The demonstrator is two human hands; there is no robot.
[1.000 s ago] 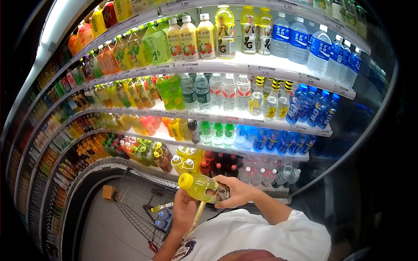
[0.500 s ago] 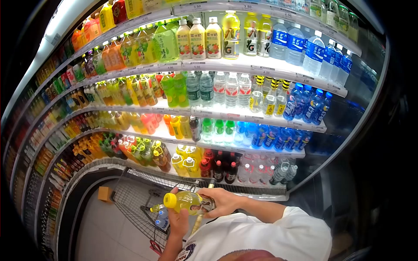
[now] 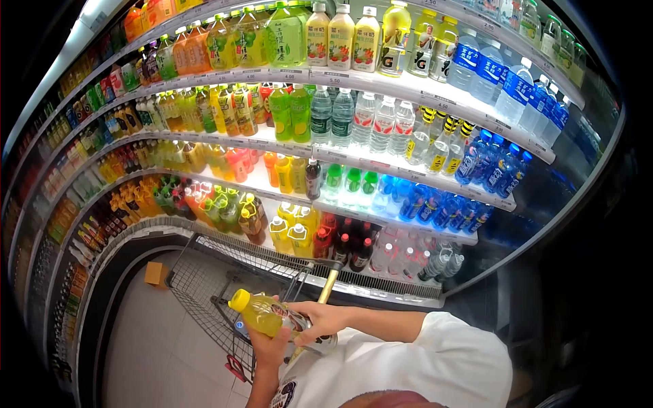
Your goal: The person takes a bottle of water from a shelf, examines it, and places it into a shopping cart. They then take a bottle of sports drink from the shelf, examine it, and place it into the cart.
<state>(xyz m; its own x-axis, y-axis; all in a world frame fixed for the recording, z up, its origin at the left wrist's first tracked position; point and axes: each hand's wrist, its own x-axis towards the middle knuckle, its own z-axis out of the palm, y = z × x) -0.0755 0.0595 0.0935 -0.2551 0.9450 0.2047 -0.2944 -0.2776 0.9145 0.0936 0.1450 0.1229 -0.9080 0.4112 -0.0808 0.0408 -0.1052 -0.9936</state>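
A bottle of yellow drink [image 3: 264, 314] with a yellow cap lies tilted between my two hands, its cap end toward the left. My left hand [image 3: 269, 345] wraps it from below, near its middle. From the other side my right hand [image 3: 318, 318] grips the labelled lower part, fingers across the label. Both hands are closed on the bottle. Just beyond it stands a wire shopping cart [image 3: 197, 299] with a pale yellow handle [image 3: 329, 284]. Most of what lies in the cart is hidden by the bottle and my hands.
A curved, lit drinks cooler with shelves [image 3: 408, 85] of bottles wraps around the front and left. Yellow-capped sports drinks [image 3: 395, 41] stand on an upper shelf. A cardboard box [image 3: 156, 274] sits on the tiled floor [image 3: 160, 347] left of the cart.
My hands and the bottle have shifted left and slightly down in view. The right hand has slid further along the bottle, over its label. The shelves appear higher as the view tilts.
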